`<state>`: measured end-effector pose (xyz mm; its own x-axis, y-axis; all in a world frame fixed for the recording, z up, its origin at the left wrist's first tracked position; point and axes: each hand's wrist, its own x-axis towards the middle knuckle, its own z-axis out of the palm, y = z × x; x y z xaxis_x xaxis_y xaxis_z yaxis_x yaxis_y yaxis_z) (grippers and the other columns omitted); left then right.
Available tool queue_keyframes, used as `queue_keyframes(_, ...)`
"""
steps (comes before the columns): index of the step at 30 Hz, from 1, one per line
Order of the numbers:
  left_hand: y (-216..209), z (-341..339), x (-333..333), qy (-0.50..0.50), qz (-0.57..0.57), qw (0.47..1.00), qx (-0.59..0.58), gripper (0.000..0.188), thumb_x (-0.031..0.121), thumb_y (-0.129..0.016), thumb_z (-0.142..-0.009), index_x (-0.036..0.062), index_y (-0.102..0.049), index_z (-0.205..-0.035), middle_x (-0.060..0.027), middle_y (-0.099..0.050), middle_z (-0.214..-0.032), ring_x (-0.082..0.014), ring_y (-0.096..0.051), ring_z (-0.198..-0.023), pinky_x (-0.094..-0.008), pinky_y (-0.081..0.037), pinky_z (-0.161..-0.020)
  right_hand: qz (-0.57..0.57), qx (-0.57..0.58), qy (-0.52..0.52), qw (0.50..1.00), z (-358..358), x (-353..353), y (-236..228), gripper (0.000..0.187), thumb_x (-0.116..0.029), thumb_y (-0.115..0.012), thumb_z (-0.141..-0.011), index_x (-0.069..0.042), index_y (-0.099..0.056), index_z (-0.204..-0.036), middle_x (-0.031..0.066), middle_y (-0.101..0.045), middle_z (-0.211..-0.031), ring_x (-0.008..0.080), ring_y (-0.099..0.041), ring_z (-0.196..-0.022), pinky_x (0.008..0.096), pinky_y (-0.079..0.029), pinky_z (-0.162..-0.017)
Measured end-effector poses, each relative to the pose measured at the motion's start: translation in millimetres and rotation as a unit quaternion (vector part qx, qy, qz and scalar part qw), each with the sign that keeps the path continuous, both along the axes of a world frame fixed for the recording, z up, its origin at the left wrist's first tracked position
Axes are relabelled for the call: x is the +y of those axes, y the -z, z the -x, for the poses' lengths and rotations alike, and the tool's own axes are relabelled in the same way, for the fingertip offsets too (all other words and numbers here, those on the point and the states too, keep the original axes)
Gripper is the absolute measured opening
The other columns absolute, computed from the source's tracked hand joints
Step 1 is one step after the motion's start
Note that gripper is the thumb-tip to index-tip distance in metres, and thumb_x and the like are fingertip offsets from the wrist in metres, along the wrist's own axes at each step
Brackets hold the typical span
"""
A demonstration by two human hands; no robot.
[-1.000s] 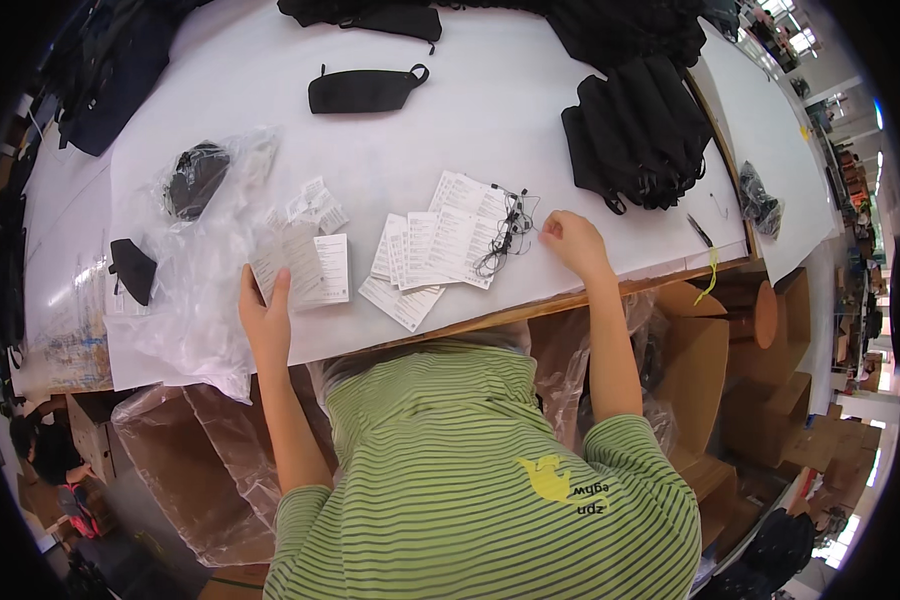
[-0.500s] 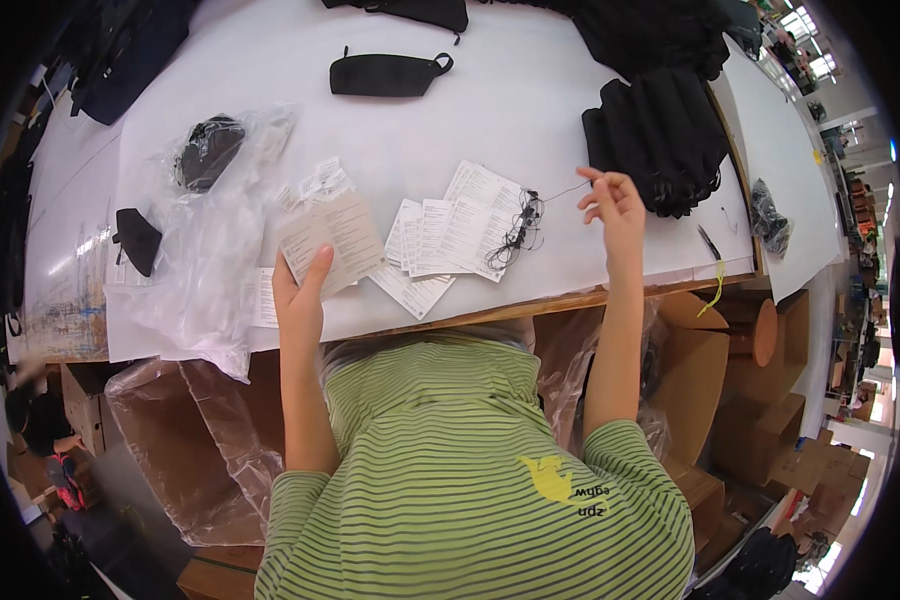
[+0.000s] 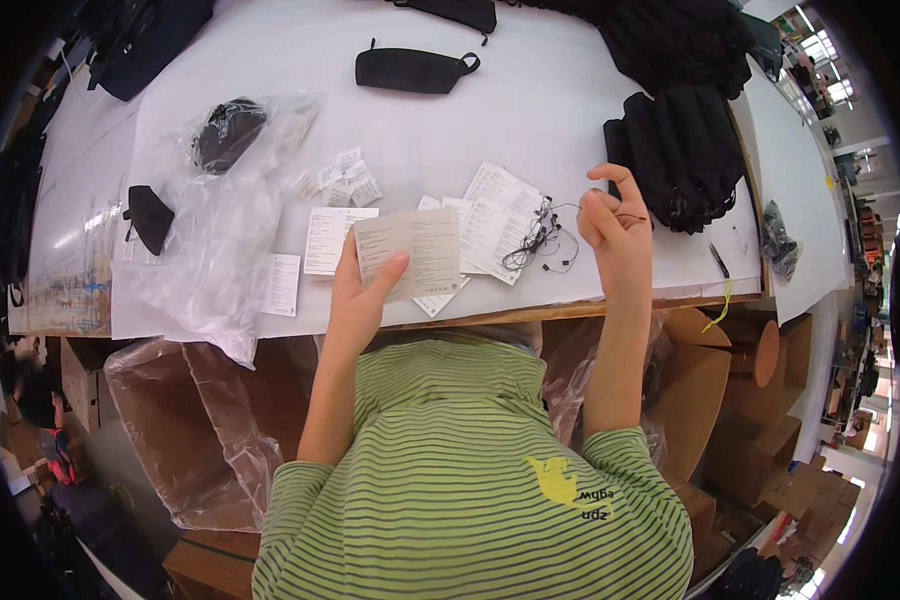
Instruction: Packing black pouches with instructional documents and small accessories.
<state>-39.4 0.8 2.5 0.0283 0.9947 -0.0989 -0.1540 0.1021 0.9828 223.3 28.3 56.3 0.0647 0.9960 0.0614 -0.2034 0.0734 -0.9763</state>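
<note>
My left hand (image 3: pixel 362 300) grips a square printed card (image 3: pixel 415 245) at its lower left corner, thumb on the front. The card covers part of the white printed cards (image 3: pixel 495 215) fanned out on the table. On those cards lies a tangle of thin black strings (image 3: pixel 536 240) with small black ends. To the right of the tangle my right hand (image 3: pixel 620 235) is raised, fingers curled, with a thin black string (image 3: pixel 632 216) across them. White printed cards (image 3: pixel 330 235) and a narrower tag (image 3: pixel 284 285) lie left of my left hand.
Small paper labels (image 3: pixel 345 180) lie behind the cards. Clear plastic bags (image 3: pixel 205 240) spread leftward, one around a black item. Black pouches (image 3: pixel 415 70) lie at the back; a black stack (image 3: pixel 675 155) stands right, near a cutter (image 3: pixel 719 260). Cardboard boxes (image 3: pixel 690 390) sit below the table edge.
My left hand has moved right with the card, uncovering cards and labels behind it. My right hand has drawn a string away from the tangle, and its fingers have curled in.
</note>
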Motion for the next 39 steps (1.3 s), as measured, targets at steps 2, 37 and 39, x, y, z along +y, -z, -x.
queue_keyframes(2, 6, -2, -1, 0.011, 0.003, 1.000, -0.018, 0.043, 0.014, -0.061, -0.089, -0.0011, -0.043, -0.126, -0.0096, -0.056, -0.113, -0.0149, -0.052, -0.106, -0.0285, -0.041, -0.092, -0.001, -0.032, -0.013, 0.999, 11, -5, 8, 0.019, -0.012, -0.055, -0.093, -0.005, -0.049, -0.109, -0.0064, -0.037, -0.056, 0.0028, -0.028, -0.052, 0.0190, -0.020, -0.050)
queue_keyframes(37, -11, -38, -7, 0.079, -0.123, 0.985, 0.088, 0.033, 0.004, -0.069, -0.080, 0.0034, -0.056, -0.111, -0.0077, -0.064, -0.097, -0.0175, -0.062, -0.087, -0.0284, -0.048, -0.078, 0.068, -0.385, -0.157, 0.907, 73, -26, 29, 0.037, 0.002, -0.053, -0.079, -0.006, -0.039, -0.112, 0.0150, -0.063, -0.070, 0.0347, -0.062, -0.069, 0.0403, -0.045, -0.058)
queue_keyframes(39, -10, -38, -10, 0.110, -0.147, 0.976, 0.120, 0.034, 0.003, -0.071, -0.078, 0.0029, -0.057, -0.109, -0.0043, -0.063, -0.096, -0.0104, -0.057, -0.085, -0.0238, -0.047, -0.076, 0.050, -0.387, -0.177, 0.904, 72, -26, 31, 0.040, 0.003, -0.056, -0.076, -0.005, -0.038, -0.111, 0.0137, -0.063, -0.070, 0.0333, -0.061, -0.067, 0.0384, -0.045, -0.057)
